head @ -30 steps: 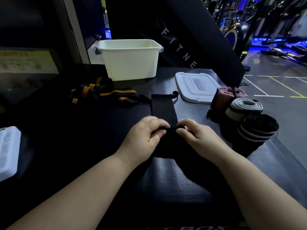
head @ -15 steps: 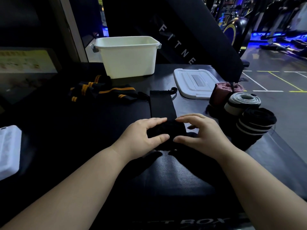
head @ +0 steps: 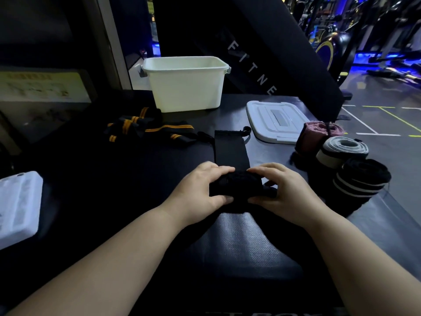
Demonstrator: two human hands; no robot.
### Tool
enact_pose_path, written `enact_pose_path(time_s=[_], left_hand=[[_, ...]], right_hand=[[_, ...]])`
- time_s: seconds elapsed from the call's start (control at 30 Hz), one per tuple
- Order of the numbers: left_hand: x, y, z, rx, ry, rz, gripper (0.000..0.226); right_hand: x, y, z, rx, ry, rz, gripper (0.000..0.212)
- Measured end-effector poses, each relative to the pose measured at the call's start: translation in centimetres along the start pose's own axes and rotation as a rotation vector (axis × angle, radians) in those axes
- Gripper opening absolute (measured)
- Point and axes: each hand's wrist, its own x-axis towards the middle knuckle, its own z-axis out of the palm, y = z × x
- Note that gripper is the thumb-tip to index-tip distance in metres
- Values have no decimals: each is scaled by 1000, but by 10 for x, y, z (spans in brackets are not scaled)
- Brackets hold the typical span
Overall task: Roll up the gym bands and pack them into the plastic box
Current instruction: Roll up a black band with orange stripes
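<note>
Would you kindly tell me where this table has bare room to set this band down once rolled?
The widest bare stretch lies between the white tray and the left hand, nearer than the orange-striped bands. A second lies nearer than the black band and the right hand. The right edge is crowded: three rolled bands stand packed beside the lid.

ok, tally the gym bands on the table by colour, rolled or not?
Pink roll: 1
Grey roll: 1
Black roll with white stripes: 1
Plain black band, half rolled: 1
Black-and-orange heap, unrolled: at least 1, exact count unclear
Total: at least 5
</note>
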Motion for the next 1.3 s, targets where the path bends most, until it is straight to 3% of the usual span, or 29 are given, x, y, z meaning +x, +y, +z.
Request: enact_pose_path(time_s=[0.33, 0.5, 0.67, 0.9, 1.0, 1.13, 1.3], left_hand=[[-5, 2, -1, -68, -22, -67, 33], [-6, 1, 0, -137, -43, -54, 33], [-7, 1, -1, -184, -65, -76, 17], [-4, 0, -3, -148, -48, -21, 16], [1, 0, -3, -136, -57, -20, 21], [8, -2, -4, 13, -82, -105, 32], [11, -5, 2, 100, -65, -171, 41]], right_hand=[[-2, -3, -7, 18, -55, 19, 51], [-3, -2, -9, 54, -106, 21, 49], [-2, -4, -10, 132, -134, 34, 25], [-2, 2, -7, 154, -151, 5, 43], [-1, -1, -5, 184, -134, 13, 27], [-4, -8, -1, 328, -55, 21, 33], [0, -11, 1, 328, -4, 79, 14]])
